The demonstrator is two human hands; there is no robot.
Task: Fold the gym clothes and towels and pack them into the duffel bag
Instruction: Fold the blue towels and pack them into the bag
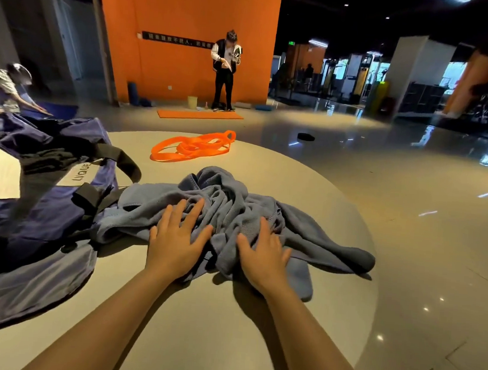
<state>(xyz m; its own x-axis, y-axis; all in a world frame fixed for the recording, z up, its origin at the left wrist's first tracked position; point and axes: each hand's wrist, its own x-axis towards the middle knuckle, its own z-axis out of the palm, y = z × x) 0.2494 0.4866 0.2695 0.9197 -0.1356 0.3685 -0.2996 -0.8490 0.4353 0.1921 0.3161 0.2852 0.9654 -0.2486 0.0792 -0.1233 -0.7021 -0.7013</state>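
Two flat hands on a bunched-up towel

The blue towel (235, 213) lay crumpled on the round worktop (212, 327), beside the duffel bag (42, 199). Left hand (179, 239) and right hand (264, 254) pressed it, fingers spread wide. It looked soft and floppy; best grabbed by its corners.

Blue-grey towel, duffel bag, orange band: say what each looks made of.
Blue-grey towel: soft matte knit or microfibre, judging by its fine ribbed texture and limp folds.
Duffel bag: smooth woven synthetic, probably nylon, with a faint sheen.
Orange band: flat strip, likely rubber or latex.
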